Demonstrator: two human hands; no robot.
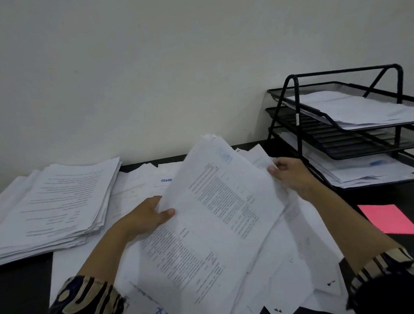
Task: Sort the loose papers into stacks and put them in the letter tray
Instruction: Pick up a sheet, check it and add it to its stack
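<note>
A bundle of printed sheets (223, 195) is lifted and tilted above the desk. My left hand (149, 216) grips its left edge with the thumb on top. My right hand (291, 173) holds its upper right edge. Under the bundle lie more loose papers (289, 268), spread over the middle of the dark desk. A thick sorted stack (55, 206) rests at the left. The black mesh letter tray (346, 134) with three tiers stands at the back right. Its top and bottom tiers hold papers, and the middle tier looks empty.
A pink sheet (389, 219) lies on the dark desk (19, 287) to the right, in front of the tray. A pale wall (170, 61) closes off the back edge of the desk. Patterned sleeves cover both forearms.
</note>
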